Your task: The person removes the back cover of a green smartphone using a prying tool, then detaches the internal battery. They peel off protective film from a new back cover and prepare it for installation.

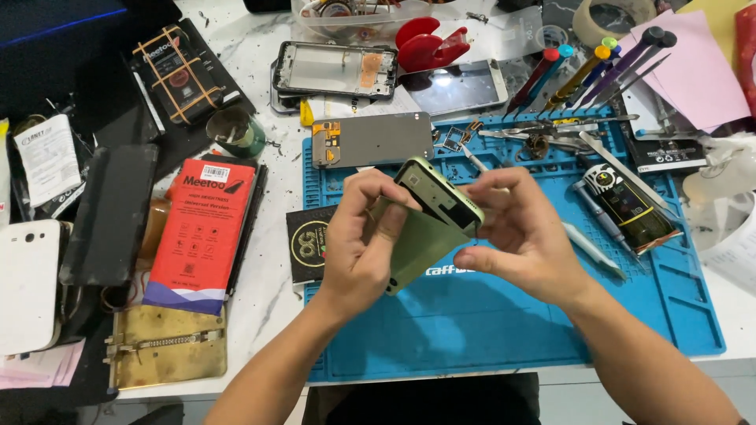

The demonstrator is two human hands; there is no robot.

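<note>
Both of my hands hold a pale green phone body (429,228) tilted above a blue repair mat (504,315). My left hand (358,244) grips its lower left side, fingers curled over the edge. My right hand (524,232) pinches the upper right end, where the dark inner frame of the phone (437,197) shows. A grey phone panel (370,140) lies on the mat's far left corner, just beyond my hands.
Screwdrivers (583,71) and tweezers (551,130) lie at the mat's far side, a black battery (630,206) to the right. A red box (203,232), a brass plate (165,346), a white phone cover (27,283), a phone frame (335,69) and a green tape roll (235,132) crowd the left.
</note>
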